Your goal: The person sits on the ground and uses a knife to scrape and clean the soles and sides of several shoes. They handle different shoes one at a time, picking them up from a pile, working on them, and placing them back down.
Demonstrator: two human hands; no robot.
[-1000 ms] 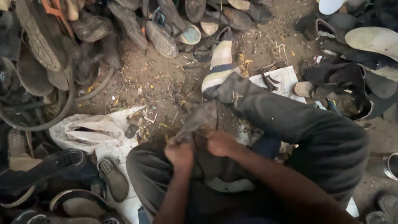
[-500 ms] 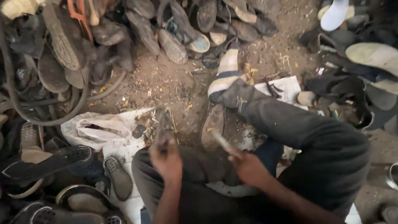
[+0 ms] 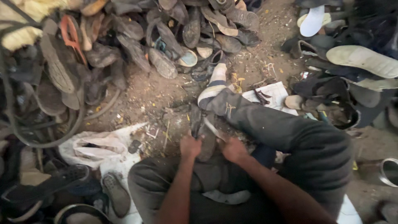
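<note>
I sit on dirt ground with grey trousers, my right leg [image 3: 290, 132] stretched out to a striped sock [image 3: 213, 89]. My left hand [image 3: 190, 146] grips the near end of a worn dark shoe sole [image 3: 203, 132] held upright between my knees. My right hand [image 3: 234, 149] is closed on a thin blade-like tool [image 3: 213, 129] whose tip lies against the sole. Both hands are close together over my lap.
A big heap of old shoes and soles [image 3: 137, 45] covers the ground ahead and left, more footwear [image 3: 356, 62] at right. A white sack [image 3: 93, 147] lies left of my knee, a paper sheet [image 3: 271, 93] beside my leg, a metal rim [image 3: 389, 172] far right.
The hands, apart half a second ago, have come back together on the sole; my right hand brought the tool against it. The view shifted slightly.
</note>
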